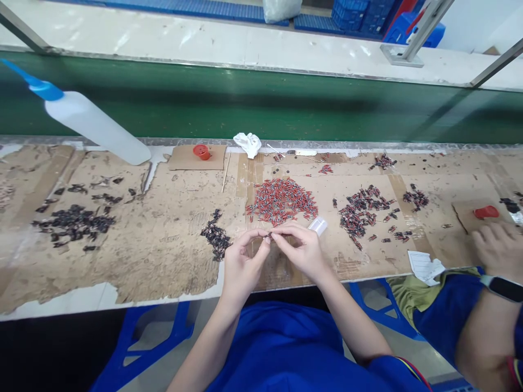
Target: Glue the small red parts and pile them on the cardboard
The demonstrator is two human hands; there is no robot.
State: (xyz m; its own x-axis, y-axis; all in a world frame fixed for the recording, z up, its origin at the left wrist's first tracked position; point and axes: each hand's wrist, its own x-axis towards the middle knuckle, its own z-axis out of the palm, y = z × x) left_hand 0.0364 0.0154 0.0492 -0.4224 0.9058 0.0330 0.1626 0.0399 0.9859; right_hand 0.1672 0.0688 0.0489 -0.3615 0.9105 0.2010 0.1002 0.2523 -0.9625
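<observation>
Left grip [244,262] and right grip [304,251] meet in front of me at the middle of the near side, thumb and forefinger of each closed in a pinch on one small dark piece [269,236]. I see it between the fingertips, just above the surface [163,239], but it is too small and covered for me to make out its form.

Just beyond the fingertips I have a broad pile of red pieces [281,200] with silvery parts among them. Just beside the right grip, on its far side, a small clear plastic box [318,225] lies on the cardboard. Near the left grip, to its left, I see a narrow heap of black pieces [216,237]; well apart at the far left of that lies a larger black pile [77,223]. Right of the red pile I find a looser group of mixed red and black pieces [363,209].

Along the far edge I pick out a white bottle [96,125] with a blue nozzle, leaning in my view, then a red cup [201,152] on a cardboard patch, and a crumpled white tissue [248,144]. At the right edge I see a co-worker's hand [496,247], near a second red cup [486,212].
</observation>
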